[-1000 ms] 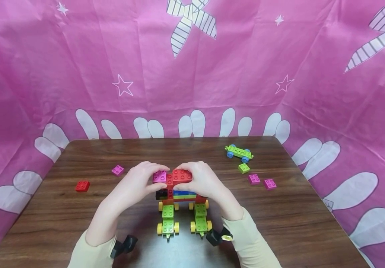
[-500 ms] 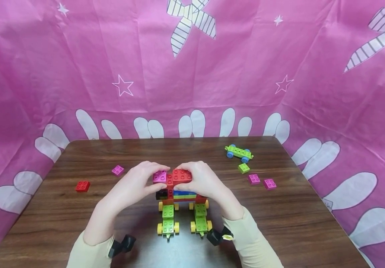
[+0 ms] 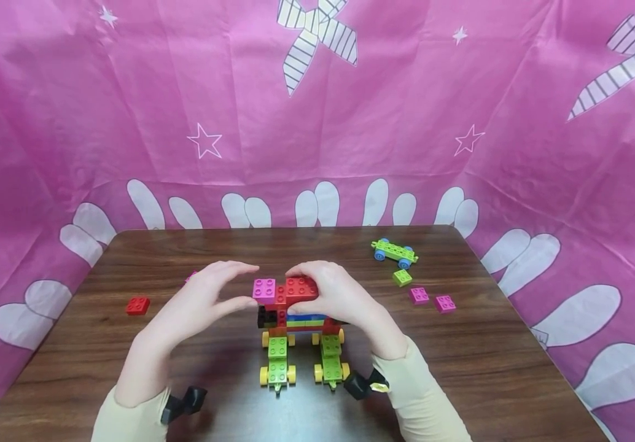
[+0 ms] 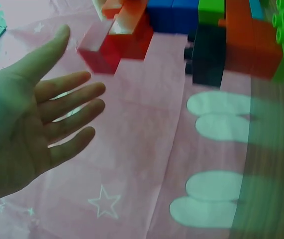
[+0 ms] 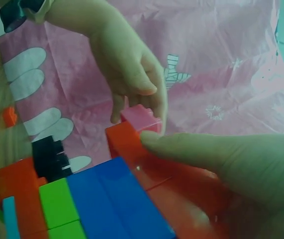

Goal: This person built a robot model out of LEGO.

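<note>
A structure of toy building bricks stands on green wheeled bases (image 3: 277, 368) with yellow wheels. Its body shows blue bricks (image 5: 109, 199), green and red ones, and a black brick (image 4: 209, 59) jutting out on the left side. On top, a pink brick (image 3: 264, 290) sits at the left end beside a red brick (image 3: 301, 286). My left hand (image 3: 207, 301) is spread just left of the pink brick, thumb and fingers apart and nothing between them. My right hand (image 3: 336, 294) grips the red brick, with its thumb (image 5: 181, 149) along the near side.
A loose red brick (image 3: 137, 306) lies at the left. Another pink brick is mostly hidden behind my left hand. On the right are two pink bricks (image 3: 419, 296), a green brick (image 3: 403, 278) and a green wheeled base (image 3: 394, 252) with blue wheels. Pink cloth hangs behind the table.
My left hand has let go of the pink brick and drawn off to the left, its fingers opening. The pink brick stays on the structure. My right hand keeps its hold on the red brick.
</note>
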Tool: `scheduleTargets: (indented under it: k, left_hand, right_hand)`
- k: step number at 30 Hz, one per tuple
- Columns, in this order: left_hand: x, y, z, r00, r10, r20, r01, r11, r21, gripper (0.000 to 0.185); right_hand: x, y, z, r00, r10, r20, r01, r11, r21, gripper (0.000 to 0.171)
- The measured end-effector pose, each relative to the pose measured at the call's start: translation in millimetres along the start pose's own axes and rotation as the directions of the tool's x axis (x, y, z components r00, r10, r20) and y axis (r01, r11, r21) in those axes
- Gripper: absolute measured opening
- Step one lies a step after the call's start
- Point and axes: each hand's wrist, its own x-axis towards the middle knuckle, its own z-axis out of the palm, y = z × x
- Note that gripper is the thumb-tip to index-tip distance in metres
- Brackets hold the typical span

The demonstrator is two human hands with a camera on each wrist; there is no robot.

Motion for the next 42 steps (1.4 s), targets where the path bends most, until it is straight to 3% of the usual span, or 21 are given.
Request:
scheduleTargets:
  k: [9, 14, 17, 21, 29, 37, 42]
  left_hand:
    - [-0.8, -25.1, -19.3, 0.988, 0.031, -0.151, -0.026, 0.999, 0.035, 0.041]
    - [4.2, -48.0, -21.8, 0.972, 0.045, -0.232, -0.026, 0.996, 0.087, 0.036]
    - [8.1, -65.2, -20.2, 0.969, 0.041, -0.243, -0.02, 0.996, 0.089, 0.035]
    - [12.6, -89.6, -15.9, 0.975, 0.007, -0.22, 0.011, 0.997, 0.079, 0.036]
    - [12.2, -125.1, -11.0, 0.985, -0.133, -0.108, 0.139, 0.989, 0.052, 0.045]
    - [11.4, -162.6, 3.7, 0.968, -0.252, -0.007, 0.252, 0.966, 0.058, 0.053]
    - [11.7, -175.2, 12.3, 0.956, -0.292, 0.038, 0.289, 0.954, 0.074, 0.059]
  right_hand:
    - [5, -16, 0, 0.995, -0.076, -0.072, 0.081, 0.994, 0.079, 0.049]
    - [12, -25, 3, 0.991, -0.098, -0.089, 0.106, 0.99, 0.091, 0.046]
    - [14, -27, 5, 0.994, -0.082, -0.069, 0.089, 0.992, 0.093, 0.045]
    - [16, -27, 9, 0.999, -0.035, -0.028, 0.037, 0.995, 0.087, 0.046]
    - [21, -26, 15, 1.0, 0.011, -0.004, -0.011, 1.0, 0.008, 0.042]
    - [21, -27, 15, 0.999, 0.04, -0.016, -0.04, 0.999, -0.014, 0.041]
    - [21, -27, 16, 0.998, 0.054, -0.019, -0.055, 0.998, -0.016, 0.04]
